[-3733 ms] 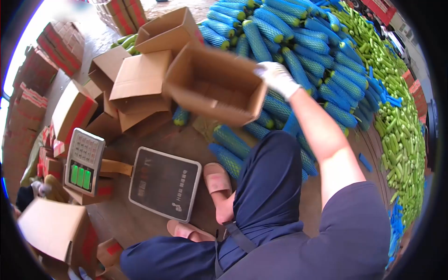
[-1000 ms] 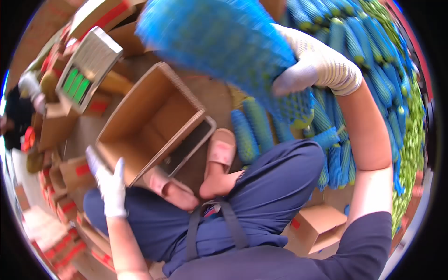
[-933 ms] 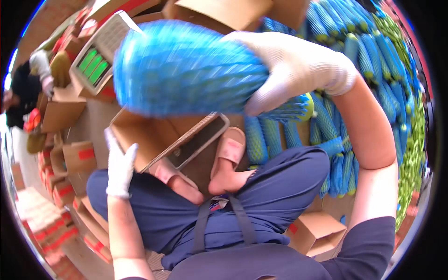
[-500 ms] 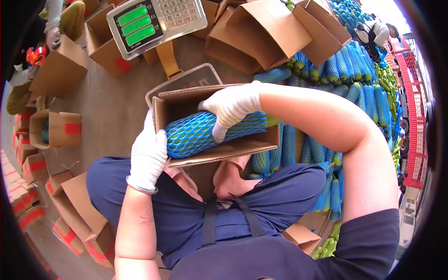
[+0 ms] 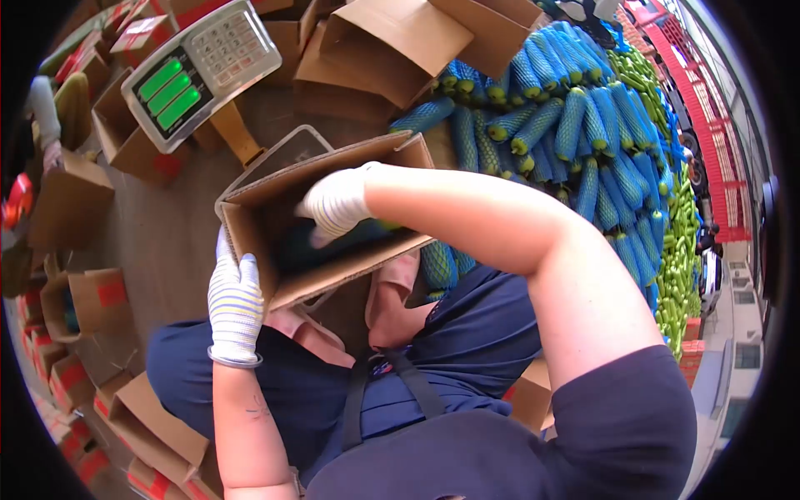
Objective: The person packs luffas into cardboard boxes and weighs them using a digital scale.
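My left hand, in a striped white glove, grips the left end of an open cardboard box. The box stands tilted in front of my lap, partly over the scale's platform. My right hand, gloved the same way, reaches in over the far wall side, fingers apart and blurred. Below it, in shadow on the box floor, lies a long green gourd in blue foam netting. My right forearm covers part of the box. Whether the right fingers touch the gourd cannot be made out.
A scale display with green readouts stands at upper left. Several netted gourds are heaped on the right, beside bare green gourds. Open cartons lie beyond, and red-taped boxes crowd the left. A person's arm shows far left.
The gourd, held by my right hand before, now lies deeper in the box, and that hand has come off it. The view has turned, shifting the box left; my left hand keeps its hold.
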The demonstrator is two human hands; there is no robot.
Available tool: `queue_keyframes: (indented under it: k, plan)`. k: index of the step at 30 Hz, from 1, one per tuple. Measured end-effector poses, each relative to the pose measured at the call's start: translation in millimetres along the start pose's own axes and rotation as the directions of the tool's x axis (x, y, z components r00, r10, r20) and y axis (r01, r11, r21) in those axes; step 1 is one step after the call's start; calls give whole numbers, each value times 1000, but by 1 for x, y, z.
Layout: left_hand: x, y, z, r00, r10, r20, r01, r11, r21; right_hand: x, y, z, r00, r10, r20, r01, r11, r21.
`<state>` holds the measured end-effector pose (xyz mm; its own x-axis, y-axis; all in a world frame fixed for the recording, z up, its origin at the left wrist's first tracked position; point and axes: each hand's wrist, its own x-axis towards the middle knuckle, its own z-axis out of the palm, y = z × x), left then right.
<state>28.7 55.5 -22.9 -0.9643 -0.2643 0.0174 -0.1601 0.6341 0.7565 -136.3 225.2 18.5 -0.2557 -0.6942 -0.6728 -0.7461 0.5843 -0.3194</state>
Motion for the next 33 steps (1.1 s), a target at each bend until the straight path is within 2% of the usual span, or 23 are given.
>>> queue_keyframes:
  k: [2, 3, 4, 6, 8, 9, 10, 12, 13, 14, 15, 16, 18, 19, 20, 22, 23, 25, 26, 28, 30, 31, 33]
  plan:
    - [-4, 10, -5, 977, -173, 124, 184, 979, -86, -61, -7, -28, 954, -145, -264, 229, 919, 322]
    - [-4, 9, -5, 977, -172, 127, 183, 980, -78, -89, -2, -36, 914, -147, -379, 305, 865, 399]
    - [-4, 7, -4, 979, -162, 124, 172, 982, -73, -115, 6, -40, 862, -134, -490, 387, 797, 463]
    - [-4, 5, -2, 979, -159, 124, 173, 979, -111, -163, 25, -32, 782, 63, -620, 408, 701, 585]
    - [-2, 9, -4, 978, -160, 137, 174, 980, -95, -185, 45, -2, 609, 290, -739, 228, 828, 513]
    - [-1, 11, -4, 972, -177, 151, 192, 978, -86, -193, 52, 13, 550, 298, -781, 72, 914, 399]
    - [0, 11, -2, 974, -167, 151, 179, 981, -76, -200, 52, 29, 563, 337, -755, -6, 915, 404]
    - [1, 8, 2, 996, -66, 57, 67, 998, -7, -189, 54, 64, 568, 273, -776, -40, 951, 305]
    - [1, 12, 4, 997, -58, 55, 57, 998, 8, -180, 53, 76, 564, 252, -786, -134, 968, 214]
    - [2, 19, 7, 979, 158, -128, -128, 969, 213, -169, 51, 85, 562, 232, -794, -229, 966, 121]
    - [3, 27, 10, 882, 397, -255, -263, 862, 433, -158, 52, 93, 551, 251, -796, -265, 957, 118]
    - [7, 42, 11, 876, 412, -253, -273, 853, 444, -156, 45, 90, 565, 345, -749, -295, 933, 207]
    - [15, 78, 13, 808, 588, -18, -568, 788, 239, -140, 42, 96, 476, 473, -741, -277, 881, 385]
    - [22, 88, 21, 809, 562, 169, -584, 802, 126, -129, 47, 105, 399, 502, -767, -210, 865, 456]
    - [32, 97, 31, 771, 533, 349, -573, 819, 14, -119, 54, 117, 393, 494, -776, -205, 869, 450]
    - [52, 102, 65, 725, 491, 483, -590, 804, 67, -103, 62, 134, 246, 485, -839, -86, 873, 479]
    - [61, 102, 80, 717, 456, 528, -585, 805, 99, -105, 57, 133, 307, 528, -792, -62, 841, 537]
    - [78, 106, 107, 671, 343, 657, -538, 835, 113, -104, 56, 135, 348, 559, -753, -87, 819, 567]
    - [85, 102, 118, 601, 400, 692, -521, 852, -40, -102, 55, 137, 358, 579, -733, -125, 807, 577]
    - [85, 100, 132, 658, 264, 705, -449, 889, 86, -103, 54, 137, 349, 594, -725, -107, 794, 599]
    - [85, 101, 124, 674, 273, 686, -491, 859, 141, -104, 58, 136, 439, 607, -662, -104, 767, 634]
    - [84, 101, 113, 725, 252, 641, -425, 896, 127, -104, 59, 138, 442, 615, -653, -103, 757, 645]
    - [87, 105, 99, 798, 137, 586, -304, 932, 196, -102, 58, 135, 374, 632, -679, -107, 756, 645]
